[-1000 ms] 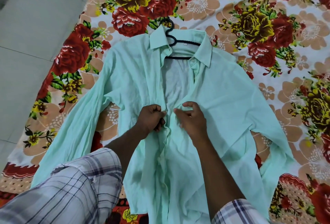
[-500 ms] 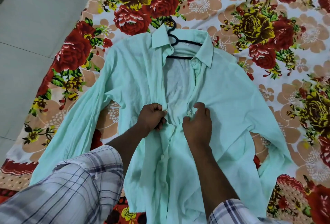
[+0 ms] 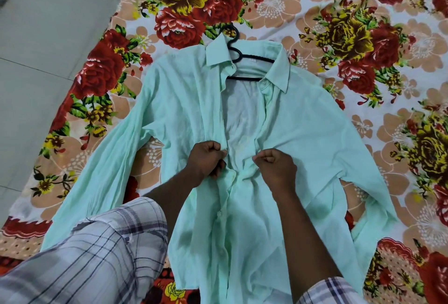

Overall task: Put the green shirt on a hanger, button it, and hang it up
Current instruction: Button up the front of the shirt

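The pale green shirt [image 3: 303,134] lies spread face up on a flowered sheet, sleeves out to both sides. A black hanger [image 3: 242,57] sits inside the collar, its hook poking out above. The front is open from the collar down to mid-chest and closed below. My left hand [image 3: 206,159] pinches the left placket edge at mid-chest. My right hand [image 3: 276,168] grips the right placket edge a little apart from it, fingers curled into the cloth.
The flowered sheet [image 3: 363,25] covers the surface under the shirt. A grey tiled floor [image 3: 48,37] runs along the left. My knee in plaid cloth [image 3: 97,255] overlaps the shirt's lower left sleeve.
Both hands have shifted slightly up the shirt front. My right hand has turned from lying over the placket to a closed grip on its edge, and the two front edges are drawn closer.
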